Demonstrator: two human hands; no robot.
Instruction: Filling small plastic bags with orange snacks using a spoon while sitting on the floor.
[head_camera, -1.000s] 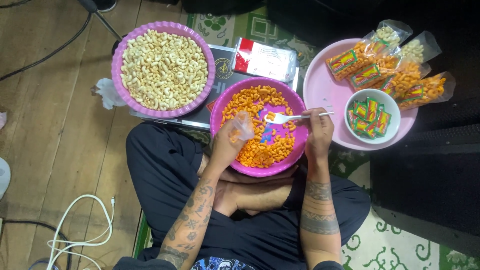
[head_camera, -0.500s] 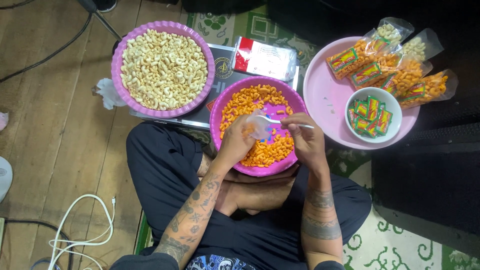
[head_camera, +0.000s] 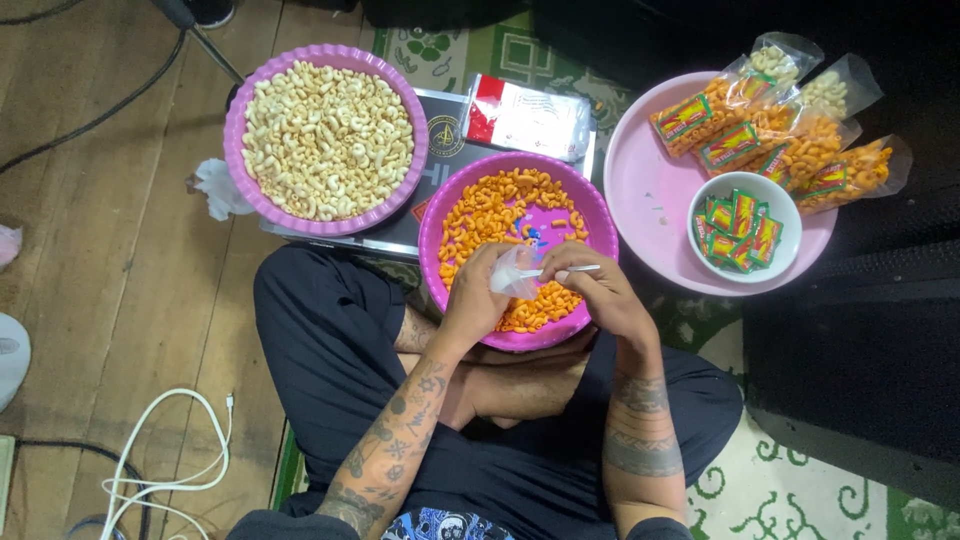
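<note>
On the wooden floor (head_camera: 110, 250) at the left lie cables and a crumpled tissue (head_camera: 215, 188), and next to them stands a purple basin (head_camera: 238, 120) heaped with pale puffs (head_camera: 325, 135). A dark board (head_camera: 440, 140) beside it carries a flat red-and-white packet (head_camera: 530, 117). In front of the seated person sits a magenta bowl (head_camera: 600, 215) of orange puffs (head_camera: 490, 215); it is still largely full, though bare bottom shows toward its right side, so much filling appears left to do. The left hand (head_camera: 475, 300) is closed on a small clear bag (head_camera: 512, 275), pinching its mouth over the near part of the bowl. The right hand (head_camera: 590, 290) meets it there, its fingers closed around a white spoon (head_camera: 565, 269) whose tip points into the bag; the bag looks nearly empty, though its contents are hard to make out. Farther right, a pink tray (head_camera: 650, 190) holds several filled and labelled bags (head_camera: 780, 130) piled at its far edge, which suggests a handful are finished. A white cup (head_camera: 700, 200) on the tray's near side holds a stock of green-and-red labels (head_camera: 740, 218).
</note>
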